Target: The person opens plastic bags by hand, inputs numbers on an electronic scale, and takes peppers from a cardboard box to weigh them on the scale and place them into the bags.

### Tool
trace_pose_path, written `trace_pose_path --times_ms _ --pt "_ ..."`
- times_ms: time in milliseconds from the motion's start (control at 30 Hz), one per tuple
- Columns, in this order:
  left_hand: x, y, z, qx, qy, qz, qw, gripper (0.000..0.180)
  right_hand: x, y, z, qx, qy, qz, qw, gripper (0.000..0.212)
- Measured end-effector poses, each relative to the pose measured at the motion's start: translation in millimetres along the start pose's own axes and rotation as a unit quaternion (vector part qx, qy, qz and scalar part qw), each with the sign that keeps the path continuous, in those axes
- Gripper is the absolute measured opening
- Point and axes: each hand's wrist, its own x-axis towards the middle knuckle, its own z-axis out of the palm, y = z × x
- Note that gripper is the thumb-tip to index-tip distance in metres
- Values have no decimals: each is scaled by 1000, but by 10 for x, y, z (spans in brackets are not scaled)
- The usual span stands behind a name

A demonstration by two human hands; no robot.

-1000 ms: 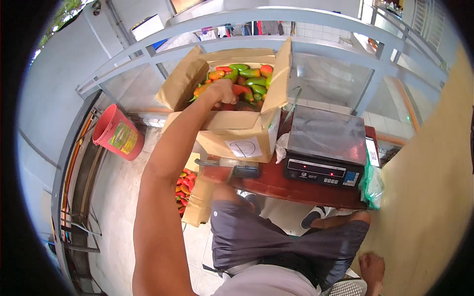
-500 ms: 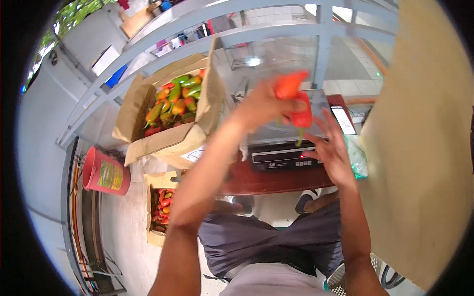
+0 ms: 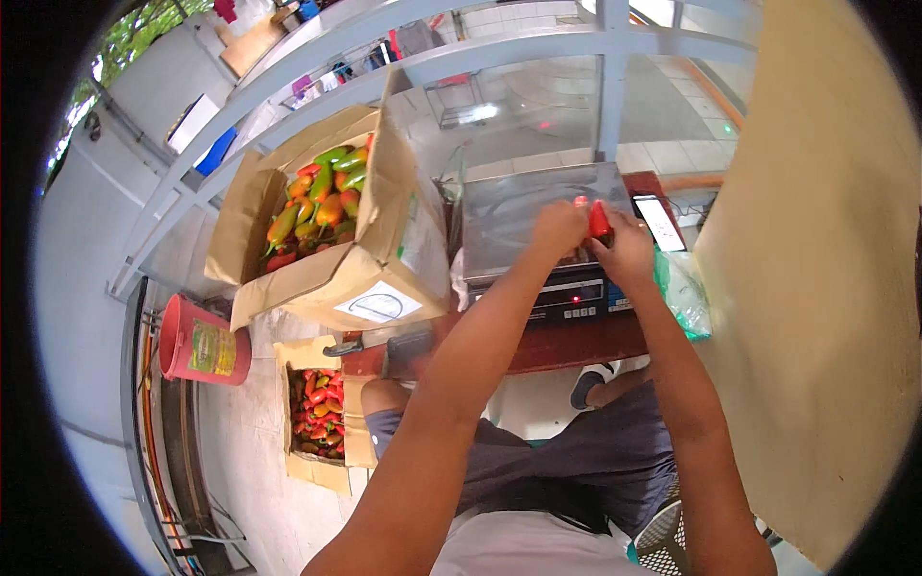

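Note:
Both hands are low over the steel pan [image 3: 509,206] of a weighing scale. A red pepper [image 3: 599,219] stands between them, with my right hand [image 3: 629,252] closed around its near side. My left hand [image 3: 560,230] is closed just left of it, and the tip of another red pepper [image 3: 580,202] shows past its fingers. The rest of that pepper is hidden by the hand. Below the hands is the scale's dark display panel [image 3: 567,300], with a red light and buttons, partly covered by my left forearm.
Left of the scale, an open carton [image 3: 338,280] holds green, orange and red peppers. A smaller carton [image 3: 360,422] of mostly red peppers sits on the floor by a pink bucket [image 3: 178,336]. A knife [image 3: 343,348], a phone [image 3: 659,226] and a plastic bag [image 3: 687,298] lie around the table; a wall rises at right.
My left hand has come down from above the pan with the red peppers, moving right and nearer. My right hand, fingers spread before, has closed on a pepper. The view has shifted slightly.

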Motion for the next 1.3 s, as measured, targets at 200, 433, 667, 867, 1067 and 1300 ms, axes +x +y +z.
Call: trace_pose_path --times_ms 200,433,667,867,1067,1300 --pt "-561 162 -1125 -229 83 92 965 44 -73 278 -137 -9 19 -45 999 76" --pt "-1329 -1370 -3345 -263 232 -55 935 23 -33 330 -366 84 -43 -56 994 78" --pt "-1977 -3716 -2870 218 -46 -290 931 37 -513 441 -595 179 58 -16 982 70" --pt "-1977 -3465 -3152 216 101 -327 915 41 -1299 689 -785 188 97 109 971 66" --pt "-1653 -756 -3409 -331 299 16 895 43 -1912 645 -652 115 47 188 974 57" --pt "-364 -433 -1181 -118 126 32 984 43 -1835 485 -663 101 85 118 984 47"
